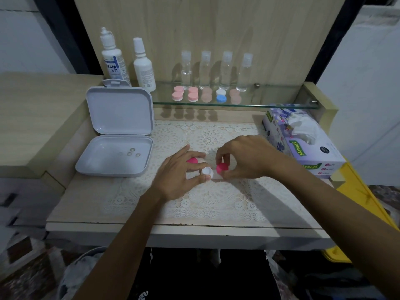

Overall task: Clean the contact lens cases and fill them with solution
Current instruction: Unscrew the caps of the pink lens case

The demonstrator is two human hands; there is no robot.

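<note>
A white contact lens case (207, 171) lies on the lace mat (216, 200) at the table's middle. My left hand (179, 174) pinches its open left well between thumb and fingers. One bright pink cap (192, 160) lies on the mat under my left fingers. My right hand (244, 159) grips the other pink cap (222, 167) over the case's right well. On the glass shelf (281, 105) stand two white solution bottles (114, 59), (144, 68) and several closed lens cases (178, 94), one of them blue and white (221, 96).
An open white plastic box (116, 148) holding several loose lenses sits at the left. A tissue box (303, 144) stands at the right. Several clear small bottles (216, 70) line the shelf's back. The table's front edge runs just below the mat.
</note>
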